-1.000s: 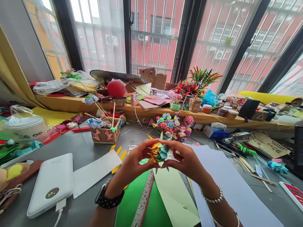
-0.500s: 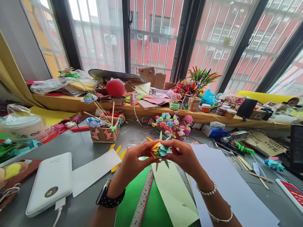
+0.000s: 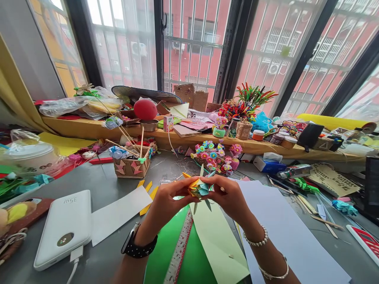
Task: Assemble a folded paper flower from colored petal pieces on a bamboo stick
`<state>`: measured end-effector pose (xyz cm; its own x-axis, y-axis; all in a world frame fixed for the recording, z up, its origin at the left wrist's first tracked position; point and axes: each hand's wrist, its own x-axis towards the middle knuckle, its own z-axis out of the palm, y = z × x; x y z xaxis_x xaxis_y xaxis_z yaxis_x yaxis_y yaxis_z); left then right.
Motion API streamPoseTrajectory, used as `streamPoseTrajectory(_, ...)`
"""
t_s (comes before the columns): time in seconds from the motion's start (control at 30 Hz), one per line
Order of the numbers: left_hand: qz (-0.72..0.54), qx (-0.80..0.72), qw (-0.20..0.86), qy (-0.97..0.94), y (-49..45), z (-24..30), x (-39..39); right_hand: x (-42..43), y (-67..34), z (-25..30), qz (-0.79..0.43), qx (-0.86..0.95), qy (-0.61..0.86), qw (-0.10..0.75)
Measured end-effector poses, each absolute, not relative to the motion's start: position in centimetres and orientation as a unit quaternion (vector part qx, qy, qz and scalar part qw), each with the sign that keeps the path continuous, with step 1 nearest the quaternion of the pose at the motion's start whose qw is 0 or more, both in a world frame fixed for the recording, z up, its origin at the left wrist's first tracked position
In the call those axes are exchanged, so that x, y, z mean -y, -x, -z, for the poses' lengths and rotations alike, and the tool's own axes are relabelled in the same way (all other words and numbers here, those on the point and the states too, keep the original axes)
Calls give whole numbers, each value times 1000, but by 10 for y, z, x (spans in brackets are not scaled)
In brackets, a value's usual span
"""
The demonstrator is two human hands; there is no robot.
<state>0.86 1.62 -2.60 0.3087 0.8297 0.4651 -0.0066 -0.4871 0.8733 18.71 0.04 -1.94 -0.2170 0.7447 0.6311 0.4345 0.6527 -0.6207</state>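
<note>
Your left hand (image 3: 167,198) pinches the orange side of the folded-paper ornament (image 3: 199,188); your right hand (image 3: 231,195) pinches its blue-green side. The ornament lies directly between both hands, raised above the desk (image 3: 85,179).

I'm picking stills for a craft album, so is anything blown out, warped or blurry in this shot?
Head view: the windows backlight the desk, with sky washed white at upper left; head view: the dark window frames splay outward toward the top, like wide-angle distortion; head view: the folded-paper piece looks reasonably sharp.
</note>
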Motion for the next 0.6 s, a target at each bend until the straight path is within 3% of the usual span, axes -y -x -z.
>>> streamPoseTrajectory(0.3, -516, -332, 534, -582, -12, 22, -19, 4, -198, 8, -126, 764, 401, 489)
streamPoseTrajectory(0.47, -502, -361, 582, -528, -11, 17, -18, 8, -202, 5, -95, 846, 359, 384)
streamPoseTrajectory(0.6, -478, -359, 595, -537, -14, 12, -14, 6, -197, 9, -66, 843, 339, 413)
